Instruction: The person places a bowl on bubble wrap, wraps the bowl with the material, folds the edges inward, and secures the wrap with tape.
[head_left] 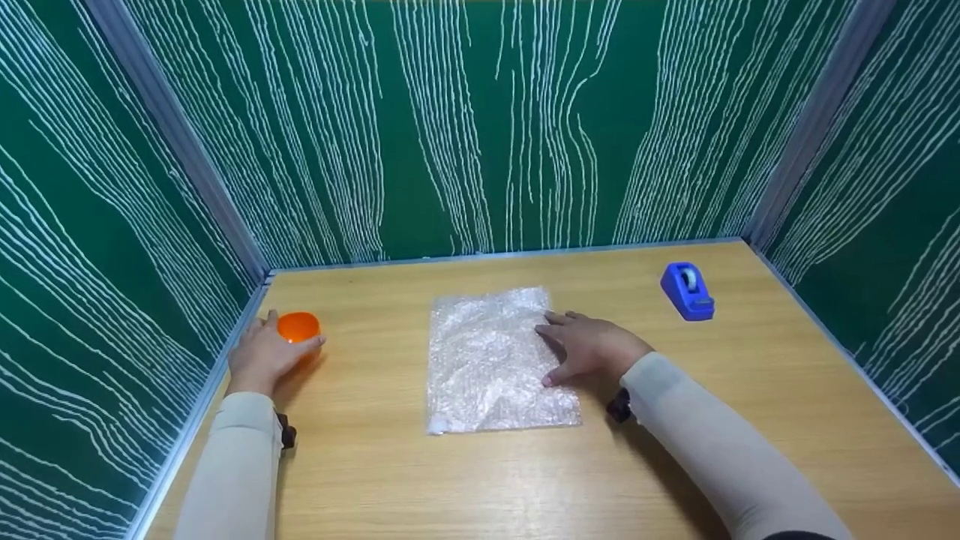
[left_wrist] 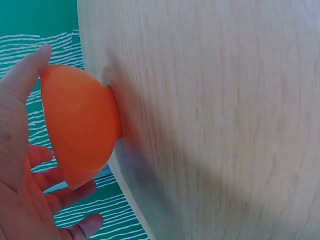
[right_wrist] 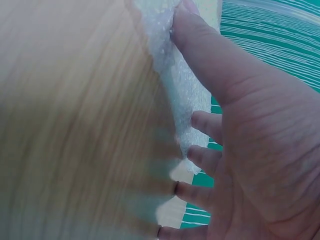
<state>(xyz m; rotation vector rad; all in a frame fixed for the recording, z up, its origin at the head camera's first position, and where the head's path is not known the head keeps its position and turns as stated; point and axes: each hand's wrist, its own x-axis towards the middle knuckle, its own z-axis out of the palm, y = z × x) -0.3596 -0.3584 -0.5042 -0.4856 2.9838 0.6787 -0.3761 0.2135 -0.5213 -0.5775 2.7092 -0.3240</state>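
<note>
At the table's left side, my left hand [head_left: 262,354] is around a small orange bowl [head_left: 298,327], which stands upright on the tabletop. In the left wrist view the thumb lies at one side of the bowl's [left_wrist: 80,125] rim, and the spread fingers [left_wrist: 75,196] reach along the other side. My right hand [head_left: 596,346] lies at the right edge of a flat sheet of bubble wrap [head_left: 487,367], thumb and fingers spread. Up close in the right wrist view, the thumb tip overlaps the bubble wrap [right_wrist: 187,90], with the fingers extended along its edge.
A blue tape dispenser [head_left: 688,292] with a roll of tape stands at the back right of the wooden table [head_left: 502,487]. Green panels [head_left: 480,135] with white wavy lines rise behind the table and along both sides, joined by grey metal posts [head_left: 817,127].
</note>
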